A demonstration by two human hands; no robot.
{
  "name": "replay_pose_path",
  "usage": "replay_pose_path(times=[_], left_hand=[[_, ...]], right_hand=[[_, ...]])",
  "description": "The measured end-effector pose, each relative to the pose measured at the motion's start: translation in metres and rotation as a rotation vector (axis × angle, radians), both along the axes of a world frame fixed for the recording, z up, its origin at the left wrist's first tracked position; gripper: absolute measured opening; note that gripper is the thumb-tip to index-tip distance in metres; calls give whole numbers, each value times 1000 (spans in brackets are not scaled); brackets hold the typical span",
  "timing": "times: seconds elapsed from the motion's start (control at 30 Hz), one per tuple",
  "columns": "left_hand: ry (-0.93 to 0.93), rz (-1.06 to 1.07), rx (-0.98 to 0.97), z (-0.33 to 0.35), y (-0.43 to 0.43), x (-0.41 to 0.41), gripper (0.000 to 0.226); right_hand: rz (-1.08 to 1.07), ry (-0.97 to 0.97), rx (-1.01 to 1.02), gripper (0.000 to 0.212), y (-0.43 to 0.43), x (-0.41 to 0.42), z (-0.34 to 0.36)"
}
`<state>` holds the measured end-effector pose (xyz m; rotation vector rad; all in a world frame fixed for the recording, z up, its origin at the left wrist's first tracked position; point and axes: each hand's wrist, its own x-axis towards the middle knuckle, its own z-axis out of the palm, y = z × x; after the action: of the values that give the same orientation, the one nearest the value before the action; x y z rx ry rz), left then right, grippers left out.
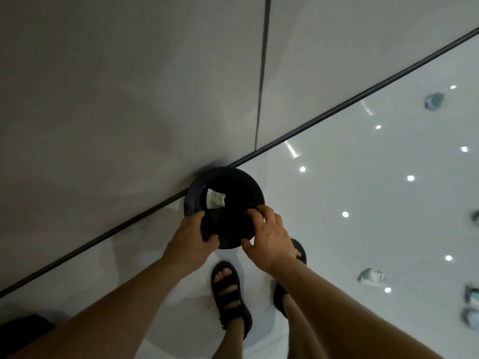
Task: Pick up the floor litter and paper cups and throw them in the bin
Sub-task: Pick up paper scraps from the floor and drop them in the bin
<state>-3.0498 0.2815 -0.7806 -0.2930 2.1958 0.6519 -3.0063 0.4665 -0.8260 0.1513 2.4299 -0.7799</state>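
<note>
A round black bin (193, 196) stands on the glossy white floor against the grey wall. A black lid (230, 226) lies partly over its opening, shifted toward me. My left hand (190, 233) grips the lid's left edge and my right hand (270, 235) grips its right edge, fingers curled over the top. Through the uncovered gap, white crumpled paper (217, 199) shows inside the bin. Several crumpled bluish-white pieces of litter lie on the floor at right: one far (434, 101), one nearer (372, 275), others at the right edge (471, 294).
The grey wall (129, 86) fills the upper left, with a dark strip along its base and a vertical seam. My feet in black sandals (229, 288) stand just behind the bin. A dark object (23, 330) sits at the bottom left. Ceiling lights reflect in the floor.
</note>
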Motion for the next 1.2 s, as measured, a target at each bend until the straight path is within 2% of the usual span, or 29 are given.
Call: replay_pose_path(times=[0.13, 0.2, 0.37, 0.53, 0.83, 1.03, 1.2], left_hand=[[28, -99, 47, 48, 28, -6, 67], [41, -224, 64, 90, 59, -2, 65], [-1, -353, 50, 109, 94, 14, 64], [-44, -553, 101, 126, 177, 57, 62], [-116, -814, 48, 76, 324, 131, 64], [-146, -894, 31, 8, 392, 169, 66], [-171, -902, 39, -69, 418, 186, 65]], right_hand=[[-103, -12, 57, 74, 18, 17, 45], [-200, -5, 107, 74, 40, 38, 83], [-328, -46, 115, 72, 58, 69, 107], [-528, -81, 148, 71, 121, 140, 125], [-763, -249, 139, 75, 233, 263, 57], [-748, -223, 148, 76, 293, 313, -11], [-738, -210, 139, 77, 326, 323, -94]])
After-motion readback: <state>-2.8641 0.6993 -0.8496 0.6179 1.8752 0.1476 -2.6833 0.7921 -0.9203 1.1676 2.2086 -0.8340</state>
